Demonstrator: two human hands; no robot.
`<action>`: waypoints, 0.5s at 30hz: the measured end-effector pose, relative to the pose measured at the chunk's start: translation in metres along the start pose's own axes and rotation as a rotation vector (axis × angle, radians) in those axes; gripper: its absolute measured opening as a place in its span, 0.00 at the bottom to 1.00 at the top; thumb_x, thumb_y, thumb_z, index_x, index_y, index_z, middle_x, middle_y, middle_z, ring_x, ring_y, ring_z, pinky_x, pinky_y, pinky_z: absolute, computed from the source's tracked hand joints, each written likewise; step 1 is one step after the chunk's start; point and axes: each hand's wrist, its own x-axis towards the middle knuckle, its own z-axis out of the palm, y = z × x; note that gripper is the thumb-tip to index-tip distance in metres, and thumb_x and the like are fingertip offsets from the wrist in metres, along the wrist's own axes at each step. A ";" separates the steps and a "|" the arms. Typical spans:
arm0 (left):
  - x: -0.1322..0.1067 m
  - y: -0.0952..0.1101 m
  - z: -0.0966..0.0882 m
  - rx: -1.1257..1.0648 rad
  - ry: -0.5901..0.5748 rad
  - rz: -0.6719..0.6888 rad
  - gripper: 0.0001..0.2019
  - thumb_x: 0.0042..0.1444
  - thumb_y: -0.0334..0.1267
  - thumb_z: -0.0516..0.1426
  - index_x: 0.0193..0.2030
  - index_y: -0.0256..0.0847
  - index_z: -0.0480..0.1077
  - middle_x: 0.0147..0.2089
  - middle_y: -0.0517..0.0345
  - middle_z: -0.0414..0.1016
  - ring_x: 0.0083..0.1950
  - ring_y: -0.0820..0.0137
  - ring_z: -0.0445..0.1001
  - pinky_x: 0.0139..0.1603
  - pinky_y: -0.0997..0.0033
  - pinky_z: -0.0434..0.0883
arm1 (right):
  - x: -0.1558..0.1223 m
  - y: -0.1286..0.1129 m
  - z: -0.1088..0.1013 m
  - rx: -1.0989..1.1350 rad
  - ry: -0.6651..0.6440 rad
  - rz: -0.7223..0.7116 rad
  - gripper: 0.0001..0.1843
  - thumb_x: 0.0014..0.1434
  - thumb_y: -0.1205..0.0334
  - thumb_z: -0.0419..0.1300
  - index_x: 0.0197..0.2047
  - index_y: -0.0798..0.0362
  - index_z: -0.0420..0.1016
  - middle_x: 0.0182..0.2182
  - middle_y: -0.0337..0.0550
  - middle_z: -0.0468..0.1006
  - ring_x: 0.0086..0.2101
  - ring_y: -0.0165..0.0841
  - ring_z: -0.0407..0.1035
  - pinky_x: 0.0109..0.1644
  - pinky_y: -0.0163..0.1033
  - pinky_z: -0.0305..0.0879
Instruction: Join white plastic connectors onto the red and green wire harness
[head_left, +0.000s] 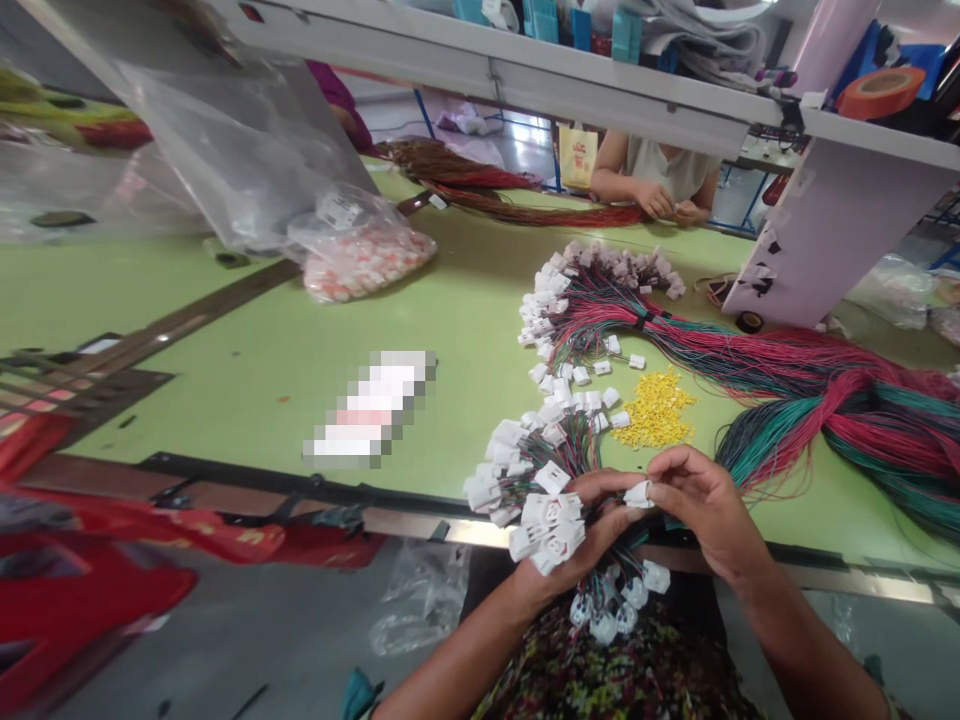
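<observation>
Head view: my left hand [592,530] closes around a bunch of white wire connectors [546,530] at lower centre, my right hand [709,510] pinching a small white piece [638,494]. More connectors on red-and-green wires [817,420] and yellow bits [655,410] lie on the green bench [225,320]; I cannot tell how many are done.

A long pale-green desk [420,330] with a metal edge strip runs under a white metal shelf [480,70] on a lilac upright panel [832,230]. Thin blue metal legs [427,115] stand beyond on a polished grey floor [225,640], with a bright patch [525,130], perhaps window light.
</observation>
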 end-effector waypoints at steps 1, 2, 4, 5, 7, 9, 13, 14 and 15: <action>0.000 -0.001 -0.001 0.005 0.003 -0.001 0.10 0.57 0.41 0.66 0.45 0.42 0.82 0.39 0.51 0.85 0.35 0.65 0.80 0.36 0.66 0.75 | 0.001 0.000 0.001 0.018 -0.006 0.007 0.15 0.51 0.53 0.75 0.37 0.50 0.79 0.30 0.35 0.77 0.31 0.28 0.72 0.38 0.32 0.71; -0.001 -0.001 -0.002 0.010 0.009 -0.002 0.10 0.57 0.40 0.67 0.45 0.42 0.83 0.39 0.50 0.85 0.35 0.64 0.80 0.37 0.66 0.76 | 0.002 0.000 0.002 0.029 -0.012 0.010 0.15 0.51 0.52 0.75 0.36 0.50 0.79 0.29 0.35 0.77 0.31 0.28 0.72 0.37 0.33 0.72; -0.001 -0.001 -0.002 0.011 0.019 -0.004 0.10 0.57 0.40 0.67 0.45 0.43 0.83 0.39 0.50 0.86 0.36 0.63 0.81 0.39 0.64 0.77 | 0.002 -0.001 0.004 0.027 -0.020 0.002 0.15 0.52 0.51 0.75 0.36 0.50 0.79 0.28 0.35 0.77 0.29 0.28 0.71 0.36 0.33 0.72; -0.001 -0.001 -0.002 -0.008 0.021 -0.012 0.10 0.57 0.40 0.67 0.45 0.43 0.83 0.40 0.50 0.86 0.37 0.63 0.82 0.41 0.64 0.77 | 0.003 -0.001 0.005 0.015 -0.022 -0.007 0.15 0.52 0.51 0.74 0.36 0.50 0.79 0.28 0.35 0.77 0.29 0.28 0.71 0.36 0.34 0.73; 0.000 0.000 0.001 -0.101 0.020 -0.048 0.11 0.56 0.41 0.68 0.45 0.42 0.83 0.40 0.49 0.86 0.39 0.62 0.83 0.43 0.63 0.79 | 0.002 -0.001 0.007 -0.014 -0.015 -0.033 0.14 0.54 0.50 0.74 0.35 0.50 0.79 0.29 0.36 0.77 0.30 0.29 0.71 0.36 0.34 0.73; 0.001 0.000 0.004 -0.218 0.014 -0.093 0.13 0.56 0.43 0.68 0.45 0.41 0.82 0.41 0.49 0.87 0.40 0.61 0.84 0.45 0.62 0.80 | 0.001 0.000 0.007 -0.022 -0.009 -0.047 0.14 0.54 0.49 0.73 0.35 0.50 0.79 0.30 0.37 0.78 0.31 0.30 0.72 0.37 0.35 0.74; 0.002 -0.004 0.008 -0.314 0.002 -0.128 0.15 0.55 0.45 0.69 0.45 0.39 0.82 0.40 0.48 0.87 0.40 0.61 0.84 0.46 0.61 0.81 | 0.000 0.001 0.007 0.023 -0.008 -0.043 0.13 0.55 0.50 0.73 0.36 0.50 0.80 0.32 0.38 0.80 0.33 0.31 0.73 0.39 0.36 0.75; 0.002 -0.006 0.008 -0.316 0.001 -0.132 0.15 0.55 0.45 0.69 0.45 0.39 0.82 0.40 0.48 0.87 0.40 0.61 0.84 0.46 0.61 0.81 | 0.000 0.000 0.007 0.032 -0.009 -0.041 0.12 0.55 0.51 0.73 0.36 0.50 0.81 0.32 0.38 0.80 0.33 0.31 0.73 0.39 0.36 0.75; 0.002 -0.008 0.008 -0.321 0.006 -0.136 0.15 0.54 0.45 0.69 0.45 0.39 0.82 0.40 0.48 0.87 0.40 0.61 0.84 0.46 0.61 0.81 | 0.000 0.000 0.006 0.038 -0.012 -0.037 0.12 0.54 0.52 0.73 0.36 0.50 0.81 0.32 0.38 0.80 0.33 0.31 0.74 0.39 0.36 0.75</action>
